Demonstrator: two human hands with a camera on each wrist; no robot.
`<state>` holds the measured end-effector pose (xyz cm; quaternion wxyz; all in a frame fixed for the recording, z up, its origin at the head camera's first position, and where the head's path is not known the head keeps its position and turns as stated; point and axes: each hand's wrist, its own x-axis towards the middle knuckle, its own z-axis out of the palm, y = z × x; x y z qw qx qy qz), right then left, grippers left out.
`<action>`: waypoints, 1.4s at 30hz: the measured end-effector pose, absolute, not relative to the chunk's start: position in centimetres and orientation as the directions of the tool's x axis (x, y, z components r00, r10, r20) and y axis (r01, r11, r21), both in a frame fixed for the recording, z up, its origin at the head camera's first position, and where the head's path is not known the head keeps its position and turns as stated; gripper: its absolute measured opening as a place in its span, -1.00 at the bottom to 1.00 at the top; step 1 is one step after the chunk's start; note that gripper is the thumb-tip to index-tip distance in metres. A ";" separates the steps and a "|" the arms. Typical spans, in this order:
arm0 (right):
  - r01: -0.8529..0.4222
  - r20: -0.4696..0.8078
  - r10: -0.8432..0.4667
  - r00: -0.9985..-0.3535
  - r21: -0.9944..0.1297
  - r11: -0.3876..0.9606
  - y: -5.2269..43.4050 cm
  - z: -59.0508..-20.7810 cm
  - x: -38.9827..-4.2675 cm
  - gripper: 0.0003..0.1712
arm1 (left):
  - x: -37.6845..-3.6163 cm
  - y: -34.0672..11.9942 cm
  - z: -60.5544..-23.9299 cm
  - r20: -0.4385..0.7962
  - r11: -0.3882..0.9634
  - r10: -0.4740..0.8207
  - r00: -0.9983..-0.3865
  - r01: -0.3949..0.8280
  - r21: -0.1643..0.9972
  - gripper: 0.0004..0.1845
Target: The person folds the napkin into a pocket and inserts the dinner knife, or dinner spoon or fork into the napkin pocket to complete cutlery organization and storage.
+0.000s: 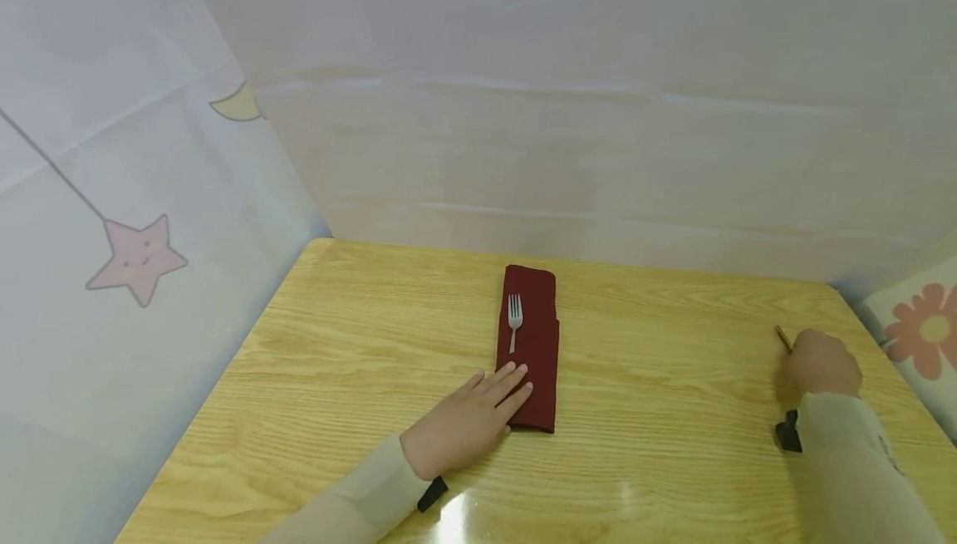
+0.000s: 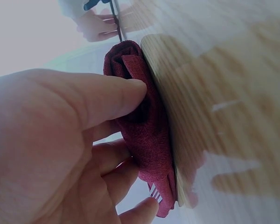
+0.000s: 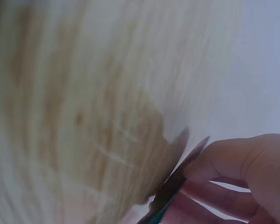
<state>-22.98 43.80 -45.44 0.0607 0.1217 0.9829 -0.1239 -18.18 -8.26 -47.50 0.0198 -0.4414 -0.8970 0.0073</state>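
A dark red cloth napkin [image 1: 540, 345], folded into a long narrow strip, lies on the wooden table. On its far half rests a small silver fork [image 1: 514, 321], tines pointing away from me. My left hand [image 1: 474, 415] rests on the near part of the napkin with fingers stretched out and a little spread. In the left wrist view the thumb [image 2: 126, 95] touches the napkin's rolled layers. Far to the right, my right hand [image 1: 822, 364] pinches a thin, dark, knife-like piece [image 3: 170, 189] with a pointed tip, held low over the wood.
The light wooden table [image 1: 359, 336] ends at a pale sheet [image 1: 523, 112] hung behind it. More sheeting stands at both sides, printed with a pink star [image 1: 140, 260] on the left and a red flower [image 1: 930, 330] on the right.
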 end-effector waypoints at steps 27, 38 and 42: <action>0.099 -0.286 -0.016 -0.958 -0.384 0.918 41.9 -45.2 -24.1 -0.75 | -18.1 -8.2 -47.4 0.003 0.616 0.788 -0.616 0.788 -0.023 -0.42; 0.114 -0.310 -0.027 -0.950 -0.425 0.898 41.2 -44.6 -23.8 -0.83 | -18.1 -8.2 -47.5 -0.001 0.623 0.782 -0.623 0.782 -0.035 -0.42; 0.098 -0.286 -0.028 -0.958 -0.418 0.903 40.9 -44.4 -23.9 -0.84 | -18.2 -8.1 -47.6 -0.003 0.625 0.780 -0.625 0.780 -0.030 -0.42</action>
